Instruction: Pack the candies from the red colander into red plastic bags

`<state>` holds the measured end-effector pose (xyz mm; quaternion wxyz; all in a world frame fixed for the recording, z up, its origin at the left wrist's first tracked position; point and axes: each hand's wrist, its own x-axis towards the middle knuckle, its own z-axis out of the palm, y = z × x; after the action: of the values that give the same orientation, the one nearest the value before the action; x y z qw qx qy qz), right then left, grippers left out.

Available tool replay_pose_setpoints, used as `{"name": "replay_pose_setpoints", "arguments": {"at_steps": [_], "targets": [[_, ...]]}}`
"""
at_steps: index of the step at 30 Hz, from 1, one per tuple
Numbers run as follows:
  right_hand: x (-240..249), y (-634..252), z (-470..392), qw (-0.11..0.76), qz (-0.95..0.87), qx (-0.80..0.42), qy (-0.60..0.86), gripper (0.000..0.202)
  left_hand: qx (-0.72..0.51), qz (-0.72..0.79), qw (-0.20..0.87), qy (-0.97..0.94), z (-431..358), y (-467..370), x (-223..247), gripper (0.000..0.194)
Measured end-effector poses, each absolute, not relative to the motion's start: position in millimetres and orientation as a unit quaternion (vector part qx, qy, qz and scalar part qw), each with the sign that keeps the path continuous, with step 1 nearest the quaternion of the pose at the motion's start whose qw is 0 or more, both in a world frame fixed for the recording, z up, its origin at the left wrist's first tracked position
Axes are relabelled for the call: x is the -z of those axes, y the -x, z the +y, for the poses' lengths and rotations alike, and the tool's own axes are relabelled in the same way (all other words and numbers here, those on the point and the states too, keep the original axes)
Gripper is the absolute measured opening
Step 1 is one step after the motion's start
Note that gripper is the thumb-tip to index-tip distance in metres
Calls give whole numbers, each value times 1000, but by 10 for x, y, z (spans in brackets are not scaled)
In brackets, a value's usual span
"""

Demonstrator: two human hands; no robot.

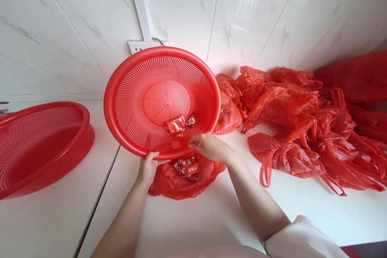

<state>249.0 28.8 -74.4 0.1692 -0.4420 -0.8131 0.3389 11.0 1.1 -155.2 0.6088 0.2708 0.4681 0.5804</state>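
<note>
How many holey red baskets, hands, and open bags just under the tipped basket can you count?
Holey red baskets: 2 (tipped basket, far-left basket)
Hands: 2 (left hand, right hand)
Open bag under the tipped basket: 1
Total: 5

The red perforated basket (165, 98) tilts above the open red bag (183, 191). Packets (176, 125) lie on the basket's lower wall; others lie in the bag.

the basket (127, 100) is smooth, slightly shiny plastic, bags (288, 155) are thin crinkly glossy plastic, wall tiles (254, 16) super glossy, worktop (178, 217) smooth
</note>
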Motion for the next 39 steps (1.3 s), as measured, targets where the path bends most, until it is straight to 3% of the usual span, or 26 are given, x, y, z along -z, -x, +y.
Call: {"name": "replay_pose_setpoints", "arguments": {"at_steps": [4,7,9,11,14,18,20,23,30,39], "targets": [[987,-2278,318,232,-812,-197,497,28,-564,450,630,-288,-30,-160,1572,41],[1160,-2136,311,194,-848,-135,474,42,-558,434,645,-290,-51,-199,1584,44],[1200,-2090,290,172,-860,-134,461,38,-562,435,645,-281,-49,-204,1584,43],[1186,-2088,282,181,-867,-177,429,29,-566,438,645,-268,-37,-192,1582,39],[1143,-2139,327,262,-828,-292,402,28,-567,435,651,-257,-20,-159,1580,32],[1128,-2237,435,388,-616,-529,435,31,-563,438,652,-257,-20,-138,1579,26],[1116,-2282,462,401,-539,-624,398,38,-564,441,650,-256,-26,-142,1574,24],[1076,-2328,454,396,-515,-673,353,46,-566,444,645,-258,-32,-154,1557,24],[1026,-2363,406,383,-574,-633,351,40,-572,448,637,-258,-30,-182,1518,28],[992,-2393,359,354,-697,-461,420,14,-572,452,632,-261,-51,-190,1547,28]]}}
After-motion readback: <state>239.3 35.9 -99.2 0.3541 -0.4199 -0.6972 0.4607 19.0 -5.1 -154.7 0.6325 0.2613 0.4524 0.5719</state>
